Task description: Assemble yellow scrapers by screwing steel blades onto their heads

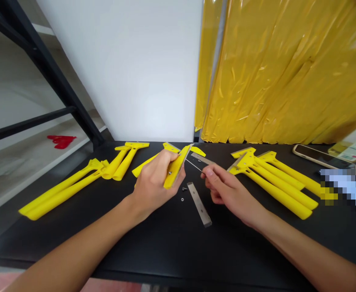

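My left hand is closed around a yellow scraper, its head tilted up with a small screw showing in it. My right hand pinches a thin metal rod that points at the scraper head; its other end is hidden in my fingers, so its kind is unclear. On the table between the hands lie a flat metal strip with slots, a small dark screw and a nut. A second metal strip lies behind my right fingertips.
Several yellow scrapers lie on the left of the black table, and several more on the right. A phone rests at the far right. Behind stand a white panel and yellow plastic-wrapped goods; a black metal frame rises at left.
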Motion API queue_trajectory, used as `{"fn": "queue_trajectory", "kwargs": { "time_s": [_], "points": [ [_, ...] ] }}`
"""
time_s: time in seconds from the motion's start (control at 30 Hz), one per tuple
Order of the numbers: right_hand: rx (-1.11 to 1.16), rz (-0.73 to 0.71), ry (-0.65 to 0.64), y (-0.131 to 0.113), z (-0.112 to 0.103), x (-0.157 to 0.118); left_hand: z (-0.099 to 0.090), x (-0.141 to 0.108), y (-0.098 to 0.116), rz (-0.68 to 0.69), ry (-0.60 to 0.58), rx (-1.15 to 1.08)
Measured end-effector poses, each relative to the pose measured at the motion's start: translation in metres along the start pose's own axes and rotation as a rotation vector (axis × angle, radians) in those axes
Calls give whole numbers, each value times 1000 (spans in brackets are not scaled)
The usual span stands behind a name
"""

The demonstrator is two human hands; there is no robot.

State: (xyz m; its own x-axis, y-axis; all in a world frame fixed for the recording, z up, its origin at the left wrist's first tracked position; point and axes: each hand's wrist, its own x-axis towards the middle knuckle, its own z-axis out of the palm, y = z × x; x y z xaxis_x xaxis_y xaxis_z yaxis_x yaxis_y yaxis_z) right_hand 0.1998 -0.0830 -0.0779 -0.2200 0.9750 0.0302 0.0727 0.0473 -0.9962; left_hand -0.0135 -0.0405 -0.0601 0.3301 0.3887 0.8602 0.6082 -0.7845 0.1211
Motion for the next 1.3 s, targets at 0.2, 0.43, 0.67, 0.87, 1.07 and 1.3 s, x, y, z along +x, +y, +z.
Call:
{"fn": "queue_trajectory", "kwargs": {
  "time_s": [0.2,0.43,0.67,0.87,1.07,1.3],
  "points": [
    [-58,-64,32,2,1,-2,0,2,2,-68,8,-43],
    [-124,-33,13,2,-2,0,1,2,2,-21,12,-37],
    [-383,-206,79,-5,-2,-5,0,5,4,-173,15,-66],
    [151,89,-84,-11,-4,-4,-3,6,3,-159,-5,-81],
    [541,271,-256,-18,-9,-4,-2,4,-2,-26,0,-34],
    [585,321,-370,-8,-18,3,2,-1,-11,49,-108,-15]
  ]
}}
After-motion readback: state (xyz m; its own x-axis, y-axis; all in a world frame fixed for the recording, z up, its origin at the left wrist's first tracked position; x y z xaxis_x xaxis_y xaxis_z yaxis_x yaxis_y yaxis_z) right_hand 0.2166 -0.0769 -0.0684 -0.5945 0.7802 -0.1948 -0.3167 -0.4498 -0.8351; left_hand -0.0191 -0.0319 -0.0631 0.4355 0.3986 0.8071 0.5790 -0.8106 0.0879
